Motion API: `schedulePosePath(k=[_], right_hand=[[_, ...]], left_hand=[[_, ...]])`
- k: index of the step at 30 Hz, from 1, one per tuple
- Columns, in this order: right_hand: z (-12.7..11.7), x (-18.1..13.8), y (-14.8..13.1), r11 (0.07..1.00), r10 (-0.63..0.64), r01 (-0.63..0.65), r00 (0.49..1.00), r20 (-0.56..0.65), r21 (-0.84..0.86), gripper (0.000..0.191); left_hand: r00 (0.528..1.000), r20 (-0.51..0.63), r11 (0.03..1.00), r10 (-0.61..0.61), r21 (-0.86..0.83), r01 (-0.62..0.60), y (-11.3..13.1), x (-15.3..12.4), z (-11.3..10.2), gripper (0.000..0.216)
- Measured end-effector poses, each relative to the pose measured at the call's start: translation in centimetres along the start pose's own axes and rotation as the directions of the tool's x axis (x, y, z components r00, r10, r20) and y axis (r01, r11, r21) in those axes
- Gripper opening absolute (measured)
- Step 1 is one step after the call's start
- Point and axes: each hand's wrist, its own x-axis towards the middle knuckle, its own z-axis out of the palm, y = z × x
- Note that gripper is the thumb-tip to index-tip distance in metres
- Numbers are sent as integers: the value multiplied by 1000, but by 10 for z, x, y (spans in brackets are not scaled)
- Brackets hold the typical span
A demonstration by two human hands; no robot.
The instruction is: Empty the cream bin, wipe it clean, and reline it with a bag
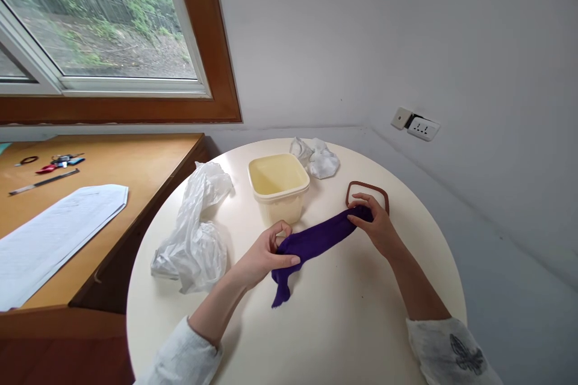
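- On my remote feed I see a dark print [468, 355] on the person's right sleeve [433, 352], grey-black linework forming wing-like lobes, rather like a butterfly or a leaf.
- Around the print, I see whitish-grey, softly mottled fabric.
- Just handward of the print, I make out the right cuff [427, 326], wide and loose.
- Well left of the print, I see the left sleeve [180, 358], equally pale, creased and roomy.
- Beyond the print, I see a bare right forearm [418, 283] and bare right hand [377, 225], slim-fingered.
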Motion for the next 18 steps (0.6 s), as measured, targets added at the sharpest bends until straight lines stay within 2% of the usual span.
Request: schedulePosePath(k=[2,6,11,15,18], right_hand=[[0,1,3,1000,-24,24,1000,-8,16,48],[-2,5,10,965,29,-15,998,-48,262,50],[-7,6,10,853,168,-100,982,-88,512,33],[-14,3,7,847,183,-78,972,-150,525,23],[-23,-2,4,905,123,-78,989,-83,418,31]], left_hand=[[1000,-4,1000,10,14,-10,1,0,2,42],[1000,-18,998,13,57,-11,1,0,3,39],[996,-91,985,-8,168,24,2,-2,2,30],[993,-107,955,-53,284,82,3,-3,0,28],[990,-105,921,-90,370,123,3,-2,-3,32]])
